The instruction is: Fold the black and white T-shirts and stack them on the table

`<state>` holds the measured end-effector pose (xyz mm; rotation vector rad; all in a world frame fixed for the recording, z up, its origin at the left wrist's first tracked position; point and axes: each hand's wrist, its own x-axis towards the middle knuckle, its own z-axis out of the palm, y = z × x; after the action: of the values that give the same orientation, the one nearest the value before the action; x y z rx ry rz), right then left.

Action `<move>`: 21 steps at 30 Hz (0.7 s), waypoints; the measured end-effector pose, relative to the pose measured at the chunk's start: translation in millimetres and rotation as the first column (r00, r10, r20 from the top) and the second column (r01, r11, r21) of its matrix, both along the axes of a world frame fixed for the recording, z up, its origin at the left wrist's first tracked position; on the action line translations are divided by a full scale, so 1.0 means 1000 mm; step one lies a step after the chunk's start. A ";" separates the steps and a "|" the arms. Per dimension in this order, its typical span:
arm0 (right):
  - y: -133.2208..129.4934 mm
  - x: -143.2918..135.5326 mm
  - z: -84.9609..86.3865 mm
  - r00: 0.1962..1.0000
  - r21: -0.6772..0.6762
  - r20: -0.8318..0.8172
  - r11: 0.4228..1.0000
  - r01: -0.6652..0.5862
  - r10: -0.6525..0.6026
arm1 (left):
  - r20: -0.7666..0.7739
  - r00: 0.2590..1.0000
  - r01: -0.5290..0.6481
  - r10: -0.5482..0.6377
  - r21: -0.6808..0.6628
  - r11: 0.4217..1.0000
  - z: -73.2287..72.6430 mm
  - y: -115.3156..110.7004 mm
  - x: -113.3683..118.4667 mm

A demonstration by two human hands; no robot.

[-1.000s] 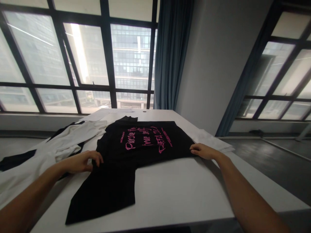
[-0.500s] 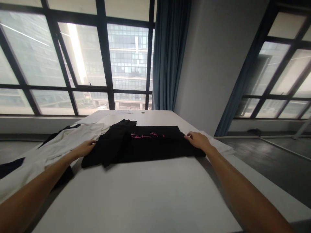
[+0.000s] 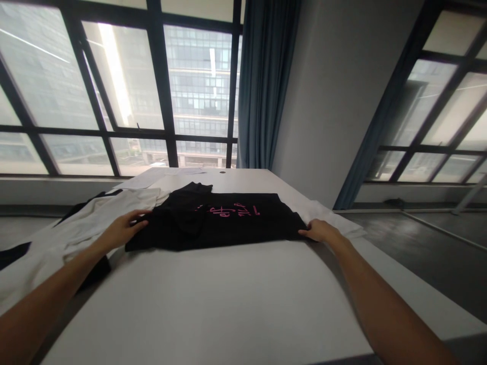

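Observation:
A black T-shirt (image 3: 243, 230) with pink lettering lies stretched sideways across the white table (image 3: 213, 299). One sleeve is bunched at its upper left, over the body of the shirt. My left hand (image 3: 124, 229) pinches the left edge of the cloth between thumb and fingers. At the other end, my right hand (image 3: 320, 230) grips the lower right corner, with the fingers closed on the fabric. Some of the cloth inside each grip is hidden.
White garments (image 3: 87, 223) lie heaped along the table's left side, with dark cloth among them. More white fabric (image 3: 338, 218) rests beyond my right hand. Papers (image 3: 146, 177) lie at the far end, near the windows. A blue curtain (image 3: 262, 86) hangs behind the table.
My right hand has moved from the shirt's upper right edge down toward its lower right corner. The front now lies flatter, showing more pink lettering. My left hand has shifted slightly up and left.

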<state>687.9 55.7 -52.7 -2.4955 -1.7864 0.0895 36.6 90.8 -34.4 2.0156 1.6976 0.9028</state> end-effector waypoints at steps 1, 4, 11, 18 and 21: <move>0.001 0.002 -0.002 1.000 0.000 0.004 1.000 0.011 -0.011 | 0.022 1.000 0.014 -0.013 -0.029 0.999 -0.001 0.000 -0.003; 0.002 0.006 -0.006 1.000 0.038 -0.009 0.999 0.029 -0.028 | 0.032 0.999 0.046 -0.040 -0.243 0.969 0.000 -0.007 -0.012; -0.002 0.007 0.004 0.980 0.332 -0.184 0.943 -0.017 0.082 | -0.026 0.990 0.114 -0.138 -0.426 0.898 0.010 -0.021 -0.018; -0.008 0.011 0.007 0.998 0.309 -0.030 0.950 -0.035 0.046 | -0.024 0.991 0.105 -0.131 -0.471 0.876 0.025 -0.029 -0.020; -0.009 0.017 0.008 0.999 0.286 0.001 0.957 -0.036 0.038 | -0.067 0.993 0.068 -0.096 -0.346 0.936 0.033 -0.035 -0.024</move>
<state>705.1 46.3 -44.4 -2.2581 -1.7050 -0.1519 12.6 55.3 -1.3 1.8899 1.6642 0.4599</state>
